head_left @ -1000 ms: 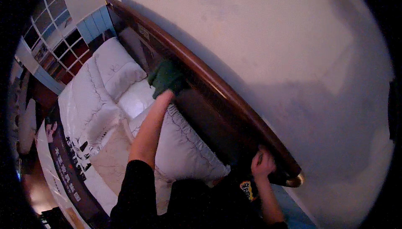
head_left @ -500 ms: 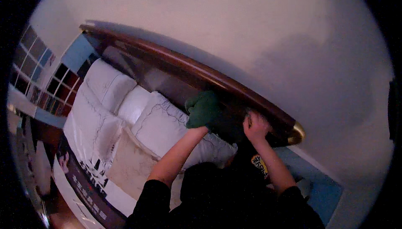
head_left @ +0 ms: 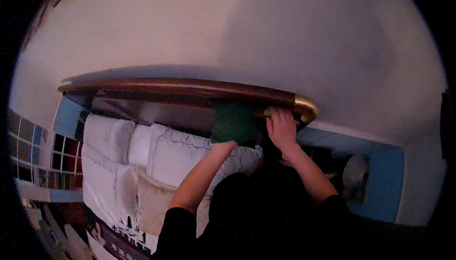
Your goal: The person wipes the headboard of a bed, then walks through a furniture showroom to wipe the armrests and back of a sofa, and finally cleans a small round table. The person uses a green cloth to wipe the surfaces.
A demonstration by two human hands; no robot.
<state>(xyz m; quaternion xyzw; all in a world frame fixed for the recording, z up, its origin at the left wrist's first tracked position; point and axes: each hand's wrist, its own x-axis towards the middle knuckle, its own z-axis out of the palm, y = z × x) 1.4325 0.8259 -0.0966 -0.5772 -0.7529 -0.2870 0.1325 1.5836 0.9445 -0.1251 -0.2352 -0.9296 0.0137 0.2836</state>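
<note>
A green cloth [head_left: 233, 123] is spread flat against the headboard [head_left: 185, 89], just below its rounded reddish-brown top rail. My left hand [head_left: 228, 145] holds it from below; only the wrist and heel show, and the cloth hides the fingers. To the right of the cloth, my right hand [head_left: 283, 128] rests with its fingers stretched upward on the underside of the rail. It lies close to the rail's gold end cap [head_left: 305, 105]. I make out nothing in its grip, though the thumb side is dim.
White pillows with dark branch patterns [head_left: 178, 153] lie against the headboard, with a beige cushion [head_left: 154, 196] in front. At the right, a pale rounded object [head_left: 355, 172] stands by the blue lower wall [head_left: 384, 184]. Gridded shelves [head_left: 64, 153] are at the far left.
The view has turned, so the headboard now lies nearly level. The green cloth has gone from bunched to spread out. My right hand has moved up against the rail and its fingers have straightened.
</note>
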